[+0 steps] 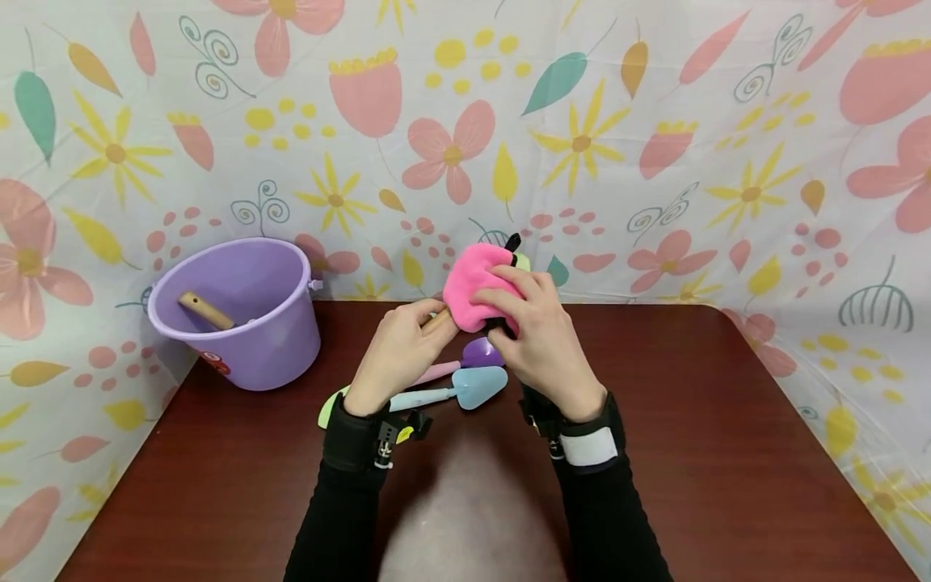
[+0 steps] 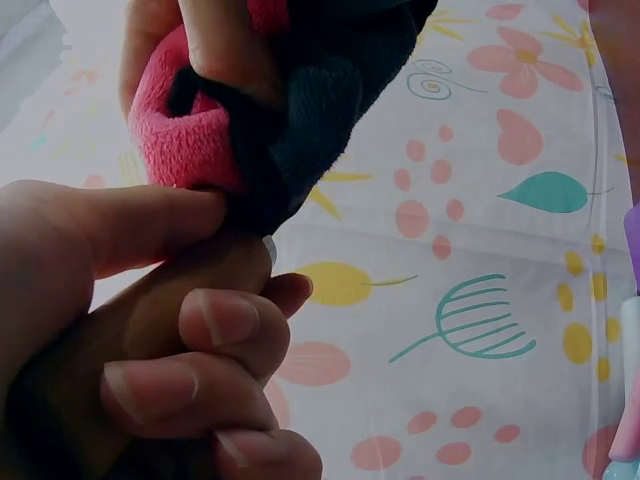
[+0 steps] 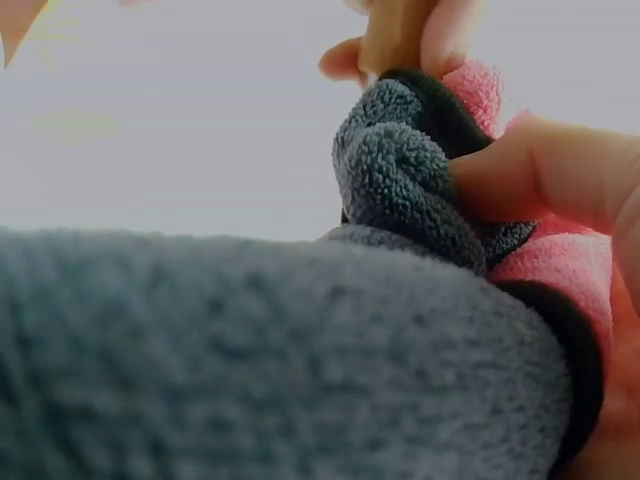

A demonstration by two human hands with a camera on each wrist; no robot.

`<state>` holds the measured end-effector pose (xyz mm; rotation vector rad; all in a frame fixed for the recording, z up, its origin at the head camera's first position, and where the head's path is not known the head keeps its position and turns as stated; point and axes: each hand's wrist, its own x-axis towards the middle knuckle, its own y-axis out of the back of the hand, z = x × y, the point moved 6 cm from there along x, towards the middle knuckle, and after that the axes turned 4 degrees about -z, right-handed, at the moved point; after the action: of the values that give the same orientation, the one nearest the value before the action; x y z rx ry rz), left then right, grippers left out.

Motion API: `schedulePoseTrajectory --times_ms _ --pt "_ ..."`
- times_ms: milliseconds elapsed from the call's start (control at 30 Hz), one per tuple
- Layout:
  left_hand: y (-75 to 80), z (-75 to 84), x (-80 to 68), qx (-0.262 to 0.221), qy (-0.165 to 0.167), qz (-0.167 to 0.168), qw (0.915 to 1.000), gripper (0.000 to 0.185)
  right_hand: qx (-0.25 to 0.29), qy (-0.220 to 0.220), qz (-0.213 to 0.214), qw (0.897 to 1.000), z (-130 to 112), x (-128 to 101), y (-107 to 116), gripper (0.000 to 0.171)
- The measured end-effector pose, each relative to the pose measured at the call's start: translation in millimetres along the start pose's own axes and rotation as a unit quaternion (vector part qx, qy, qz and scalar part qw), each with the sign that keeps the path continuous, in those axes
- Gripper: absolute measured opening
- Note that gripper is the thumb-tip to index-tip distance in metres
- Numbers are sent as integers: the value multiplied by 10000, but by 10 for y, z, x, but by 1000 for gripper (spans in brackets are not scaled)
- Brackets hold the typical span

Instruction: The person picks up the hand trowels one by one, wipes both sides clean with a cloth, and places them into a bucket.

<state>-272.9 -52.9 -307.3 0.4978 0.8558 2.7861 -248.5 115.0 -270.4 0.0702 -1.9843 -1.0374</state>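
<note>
My left hand grips a wooden handle, its fingers curled round it in the left wrist view. Against the end of that handle is a cloth, pink on one side and dark grey on the other, with black edging. My right hand holds this cloth bunched, the thumb pressing into its grey side in the right wrist view. A bit of light green shows behind the cloth. Whatever the handle carries is mostly hidden by the cloth and fingers.
Below the hands lie a light blue toy shovel, a purple scoop with a pink handle, and a light green piece partly behind the left wrist. A purple bucket stands at left with a wooden handle inside. Flowered fabric backs the table.
</note>
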Motion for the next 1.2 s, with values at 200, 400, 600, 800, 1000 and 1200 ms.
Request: schedulePoseTrajectory --times_ms 200,400,600,800,1000,1200 --pt "11 42 -4 97 -125 139 9998 25 -46 49 -17 10000 -37 25 -8 35" --pt "-5 99 8 147 -340 296 9989 20 122 -29 79 9999 23 34 45 36" --pt "-25 93 -8 127 -401 283 9987 24 218 -293 136 9992 75 14 49 36" --pt "9 93 -13 191 -470 312 9982 16 154 -329 353 9987 110 10 59 34" --pt "-8 82 -11 229 -392 203 9988 17 125 -402 505 9978 183 0 95 33" --pt "-27 89 -4 -19 -442 96 9990 17 170 -331 701 9968 209 2 126 34"
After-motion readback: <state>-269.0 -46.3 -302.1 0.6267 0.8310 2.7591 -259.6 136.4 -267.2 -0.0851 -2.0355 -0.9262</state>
